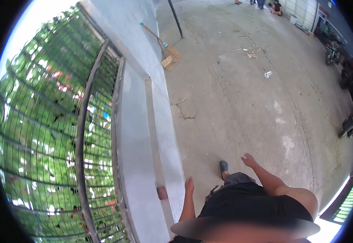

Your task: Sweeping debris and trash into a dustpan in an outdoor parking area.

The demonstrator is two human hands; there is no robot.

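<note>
My left hand (189,184) hangs low beside the white wall (166,121), loosely open, with nothing visible in it. Out to the other side, my right hand (248,160) is held over the concrete floor, its fingers apart and empty. Between them one shoe (224,165) shows on the floor ahead of my body. Farther ahead a broom (170,49) with a long wooden handle leans against the wall. A tan dustpan (169,62) sits by its bristles. Neither hand touches these.
A barred metal fence (81,133) runs along the left. Scattered litter (249,52) and a crumpled white scrap (268,74) lie ahead. Motorbikes (349,75) line the right side. A dark pole (175,18) stands near the wall; a person (276,8) sits far off.
</note>
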